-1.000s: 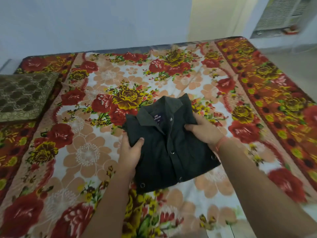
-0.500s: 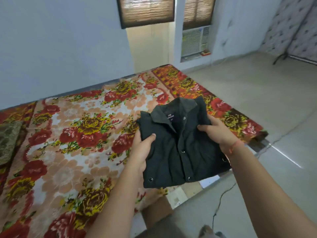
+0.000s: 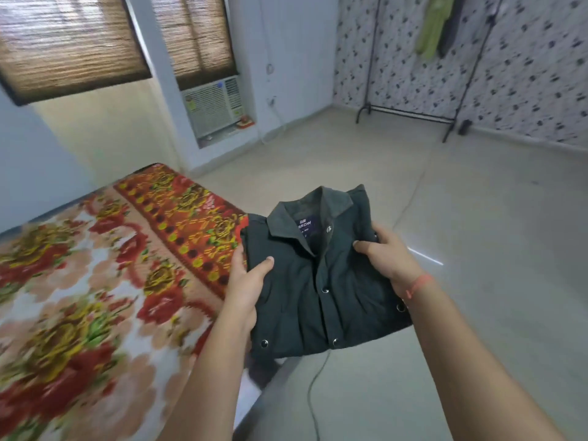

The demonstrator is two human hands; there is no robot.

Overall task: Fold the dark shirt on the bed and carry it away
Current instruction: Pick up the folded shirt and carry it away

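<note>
Both of your hands gripped the dark shirt (image 3: 318, 288), which was folded into a neat rectangle, collar away from you and its snap-buttoned front facing up, with a blue label (image 3: 304, 225) showing inside the collar (only the letters "RROW" were readable). You held it in the air, clear of the bedding, above the bed's near edge and the pale floor (image 3: 477, 249) beside it. Your left hand (image 3: 246, 281) clasped the shirt's left edge, thumb lying on top of the cloth and fingers tucked beneath it. Your right hand (image 3: 388, 253) clasped the right edge near the collar in the same way, thumb on top, fingers curled under. A red thread (image 3: 417, 284) circled your right wrist. To the left lay the bed (image 3: 95, 281) under a floral cover of red and yellow blooms, blurred. A thin cable (image 3: 313, 393) trailed over the floor below the shirt. Farther off, a window air conditioner (image 3: 214, 106) sat low in the wall beneath a bamboo blind (image 3: 197, 36), and at the right a black clothes rack (image 3: 413, 113) stood against a patterned wall, a green garment (image 3: 432, 27) hanging from it.
</note>
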